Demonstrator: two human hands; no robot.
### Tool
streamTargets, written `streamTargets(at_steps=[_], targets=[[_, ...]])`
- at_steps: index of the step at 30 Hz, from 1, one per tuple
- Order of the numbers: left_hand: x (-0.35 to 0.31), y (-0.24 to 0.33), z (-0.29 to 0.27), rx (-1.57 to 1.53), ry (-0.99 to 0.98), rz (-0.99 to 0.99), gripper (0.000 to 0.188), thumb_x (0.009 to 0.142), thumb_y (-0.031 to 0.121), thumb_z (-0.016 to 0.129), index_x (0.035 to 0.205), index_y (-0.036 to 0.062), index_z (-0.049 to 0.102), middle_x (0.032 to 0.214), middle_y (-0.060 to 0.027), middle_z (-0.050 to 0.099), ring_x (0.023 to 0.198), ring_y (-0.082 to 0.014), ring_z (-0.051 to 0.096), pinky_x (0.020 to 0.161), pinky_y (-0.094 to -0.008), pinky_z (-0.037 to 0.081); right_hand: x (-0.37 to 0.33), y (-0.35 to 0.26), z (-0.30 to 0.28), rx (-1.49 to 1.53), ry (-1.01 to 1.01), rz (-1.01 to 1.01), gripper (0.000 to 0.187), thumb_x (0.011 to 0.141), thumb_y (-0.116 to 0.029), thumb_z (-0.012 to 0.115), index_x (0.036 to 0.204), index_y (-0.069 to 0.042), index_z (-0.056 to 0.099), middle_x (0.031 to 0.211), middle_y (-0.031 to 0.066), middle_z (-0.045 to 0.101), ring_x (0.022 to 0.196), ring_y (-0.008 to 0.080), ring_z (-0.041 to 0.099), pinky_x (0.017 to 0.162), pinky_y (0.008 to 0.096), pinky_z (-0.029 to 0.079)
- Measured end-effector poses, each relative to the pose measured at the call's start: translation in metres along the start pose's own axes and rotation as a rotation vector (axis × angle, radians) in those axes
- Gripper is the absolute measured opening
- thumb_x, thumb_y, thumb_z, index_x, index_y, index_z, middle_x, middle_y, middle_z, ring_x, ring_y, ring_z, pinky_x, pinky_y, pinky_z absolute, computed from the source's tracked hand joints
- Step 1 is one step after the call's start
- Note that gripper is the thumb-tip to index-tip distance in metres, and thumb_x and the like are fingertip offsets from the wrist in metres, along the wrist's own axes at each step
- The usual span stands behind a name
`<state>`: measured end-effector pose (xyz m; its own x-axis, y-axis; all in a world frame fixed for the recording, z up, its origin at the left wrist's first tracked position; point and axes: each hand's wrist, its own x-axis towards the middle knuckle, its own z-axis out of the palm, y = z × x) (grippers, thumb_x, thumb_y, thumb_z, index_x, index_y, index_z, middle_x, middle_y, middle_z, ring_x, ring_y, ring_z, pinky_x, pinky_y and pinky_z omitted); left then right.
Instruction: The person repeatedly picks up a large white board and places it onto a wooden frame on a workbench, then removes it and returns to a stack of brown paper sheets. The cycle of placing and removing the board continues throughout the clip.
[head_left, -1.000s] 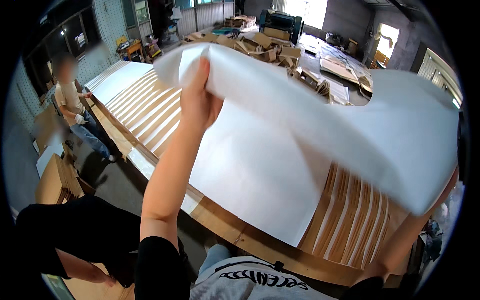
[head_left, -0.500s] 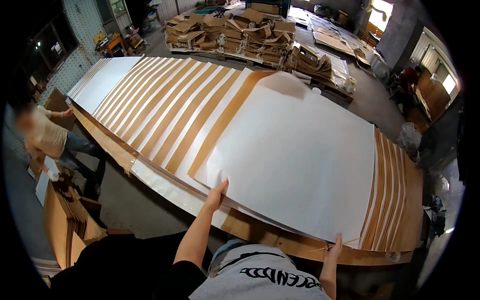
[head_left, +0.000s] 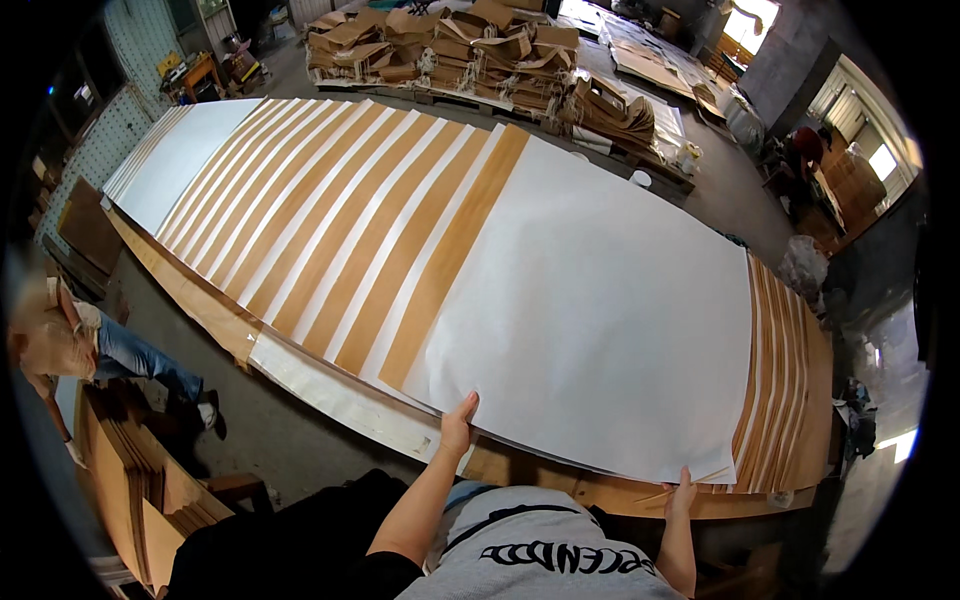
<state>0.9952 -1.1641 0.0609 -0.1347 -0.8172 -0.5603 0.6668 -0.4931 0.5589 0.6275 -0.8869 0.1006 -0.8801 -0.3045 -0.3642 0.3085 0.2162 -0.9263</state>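
A large white sheet (head_left: 600, 310) lies across the near right part of a long table, its surface slightly rippled. My left hand (head_left: 459, 422) is closed on its near edge toward the left corner, thumb on top and fingers hidden below. At the near right corner, my right hand (head_left: 681, 494) is closed around a thin wooden stick (head_left: 712, 475), its thumb against the sheet's edge. Left of the sheet, overlapping brown-and-white sheets (head_left: 330, 220) fan out in stripes. More layered brown and white strips (head_left: 775, 390) show along the right side.
A person (head_left: 85, 340) stands at the far left, beside upright brown boards (head_left: 125, 470). Behind the table, stacked brown cardboard bundles (head_left: 450, 55) rest on pallets. A small white tub (head_left: 640, 179) is by the table's far edge. Another person (head_left: 808, 150) is at the back right.
The white sheet's far left corner, raised and blurred before, now lies flat. My left hand has shifted slightly right and down along the near edge. The person at left has moved nearer.
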Motion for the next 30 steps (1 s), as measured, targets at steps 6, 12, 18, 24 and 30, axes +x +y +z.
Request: streamTargets(at_steps=[6,12,18,24,30], targets=[[-0.011,0.008,0.008,-0.017,-0.012,0.079,0.032,0.075,0.011,0.060,0.102,-0.0043,0.053,0.098,-0.0091,0.057,0.092,-0.0182,0.053,0.084,-0.0259,0.040,0.006,-0.003,-0.003,-0.068,0.023,0.037,0.034,0.082,-0.029,0.054,0.099,0.000,0.049,0.087,0.0075,0.055,0.071,0.0161,0.056,0.049,0.0261,0.048],[-0.024,0.063,-0.001,0.203,0.142,0.270,0.020,0.085,0.022,0.048,0.088,0.0025,0.044,0.061,-0.0055,0.047,0.044,-0.0091,0.044,0.038,-0.0192,0.036,-0.002,-0.009,-0.013,-0.106,-0.027,0.017,0.039,0.081,-0.032,0.055,0.103,-0.001,0.048,0.093,0.0073,0.053,0.076,0.0154,0.054,0.056,0.0246,0.048],[-0.008,0.082,-0.031,0.528,0.351,0.388,0.020,0.086,0.021,0.046,0.078,0.0032,0.043,0.050,-0.0026,0.044,0.037,-0.0076,0.038,0.031,-0.0211,0.028,-0.005,-0.020,-0.002,-0.156,-0.062,0.046,0.041,0.082,-0.033,0.054,0.102,0.003,0.048,0.090,0.0074,0.053,0.072,0.0134,0.053,0.056,0.0229,0.046],[-0.007,0.082,-0.024,0.401,0.348,0.289,0.020,0.086,0.018,0.046,0.074,0.0028,0.040,0.051,-0.0056,0.046,0.038,-0.0121,0.045,0.032,-0.0250,0.038,0.013,-0.012,-0.028,-0.209,-0.133,0.004,0.042,0.081,-0.033,0.054,0.103,0.003,0.048,0.093,0.0063,0.054,0.078,0.0136,0.054,0.063,0.0239,0.046],[-0.003,0.080,-0.029,0.310,0.349,0.245,0.020,0.085,0.017,0.046,0.074,0.0021,0.038,0.053,-0.0078,0.048,0.040,-0.0144,0.049,0.035,-0.0283,0.045,0.004,-0.020,-0.011,-0.200,-0.107,-0.007,0.044,0.081,-0.034,0.055,0.106,0.001,0.047,0.096,0.0065,0.054,0.082,0.0139,0.053,0.068,0.0256,0.045]])
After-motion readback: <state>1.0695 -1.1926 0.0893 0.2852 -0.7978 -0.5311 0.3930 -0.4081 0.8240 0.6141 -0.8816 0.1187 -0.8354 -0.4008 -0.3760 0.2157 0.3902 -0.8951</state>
